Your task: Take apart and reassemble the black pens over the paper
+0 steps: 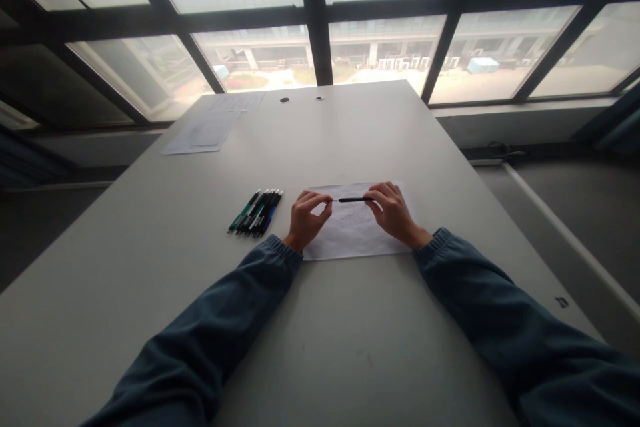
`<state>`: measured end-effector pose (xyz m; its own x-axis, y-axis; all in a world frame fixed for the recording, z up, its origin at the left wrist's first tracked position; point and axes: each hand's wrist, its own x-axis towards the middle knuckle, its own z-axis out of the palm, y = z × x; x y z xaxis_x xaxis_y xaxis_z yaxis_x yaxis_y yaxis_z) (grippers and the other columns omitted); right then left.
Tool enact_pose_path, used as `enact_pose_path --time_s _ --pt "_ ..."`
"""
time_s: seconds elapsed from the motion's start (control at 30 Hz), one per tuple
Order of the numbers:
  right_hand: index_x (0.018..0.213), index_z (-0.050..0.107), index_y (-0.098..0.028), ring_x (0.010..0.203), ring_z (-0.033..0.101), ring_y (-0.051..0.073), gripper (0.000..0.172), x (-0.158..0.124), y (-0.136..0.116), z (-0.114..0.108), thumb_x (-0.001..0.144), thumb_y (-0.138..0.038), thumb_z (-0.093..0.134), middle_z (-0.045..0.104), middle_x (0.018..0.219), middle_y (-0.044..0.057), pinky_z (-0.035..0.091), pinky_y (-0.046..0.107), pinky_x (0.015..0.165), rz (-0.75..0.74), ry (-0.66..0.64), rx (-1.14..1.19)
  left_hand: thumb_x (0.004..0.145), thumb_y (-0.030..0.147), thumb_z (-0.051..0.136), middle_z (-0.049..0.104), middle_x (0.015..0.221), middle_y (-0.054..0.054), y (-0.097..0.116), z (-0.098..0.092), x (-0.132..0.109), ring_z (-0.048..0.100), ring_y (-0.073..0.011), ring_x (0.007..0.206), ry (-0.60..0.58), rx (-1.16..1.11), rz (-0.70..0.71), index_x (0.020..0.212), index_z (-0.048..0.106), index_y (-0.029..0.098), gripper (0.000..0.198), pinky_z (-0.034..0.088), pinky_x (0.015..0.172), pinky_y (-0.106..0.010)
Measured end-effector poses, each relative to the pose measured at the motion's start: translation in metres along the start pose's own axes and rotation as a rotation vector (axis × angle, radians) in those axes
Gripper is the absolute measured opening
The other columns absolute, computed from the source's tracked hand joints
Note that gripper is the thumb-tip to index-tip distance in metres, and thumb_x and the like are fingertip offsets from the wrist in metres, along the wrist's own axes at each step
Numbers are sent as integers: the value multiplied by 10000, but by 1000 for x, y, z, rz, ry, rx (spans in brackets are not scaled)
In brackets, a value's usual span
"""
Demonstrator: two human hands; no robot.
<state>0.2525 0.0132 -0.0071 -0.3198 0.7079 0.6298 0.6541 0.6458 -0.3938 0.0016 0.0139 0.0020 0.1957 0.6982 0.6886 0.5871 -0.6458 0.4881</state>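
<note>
A thin black pen (351, 199) is held level between both hands, above a white sheet of paper (357, 240) with faint marks on it. My left hand (307, 218) pinches the pen's left end with thumb and forefinger. My right hand (393, 211) grips its right end. Both wrists rest at the near corners of the sheet. To the left of my left hand lies a tight row of several pens (256, 213), black with green and blue ones among them.
The grey table (150, 260) runs to a wall of windows. More sheets of paper (210, 127) lie at its far left corner. Two small round holes (285, 99) are near the far edge. A drop to the floor lies on the right.
</note>
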Motion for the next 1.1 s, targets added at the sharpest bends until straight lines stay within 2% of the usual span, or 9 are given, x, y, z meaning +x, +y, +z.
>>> enact_pose_path --time_s 0.47,0.67,0.83,1.1 --pt "1025 684 -242 993 555 253 139 0 -2 0 997 -237 548 671 1045 77 432 422 912 -17 -24 7 880 221 704 767 851 -23 0 2 0 662 -185 800 -39 -81 17 923 758 241 71 553 801 -365" --pt "1026 688 -247 994 557 256 149 0 -3 -1 998 -240 542 673 1046 78 436 428 917 -1 -32 13 863 331 763 756 881 -48 -3 3 -3 686 -189 814 -9 -108 -65 1000 763 233 167 576 767 -360" --pt "1020 684 -243 985 559 251 141 0 -2 0 998 -238 545 675 1035 74 441 421 914 -16 -17 16 849 367 783 735 867 -44 -6 4 -5 678 -170 800 2 -115 -111 925 768 229 158 560 714 -314" --pt "1019 693 -252 995 565 251 141 0 -3 -1 998 -267 555 680 1035 75 440 427 920 -19 -12 43 853 411 774 746 842 -51 -7 3 -5 676 -181 807 -13 -115 -112 898 769 221 196 563 750 -331"
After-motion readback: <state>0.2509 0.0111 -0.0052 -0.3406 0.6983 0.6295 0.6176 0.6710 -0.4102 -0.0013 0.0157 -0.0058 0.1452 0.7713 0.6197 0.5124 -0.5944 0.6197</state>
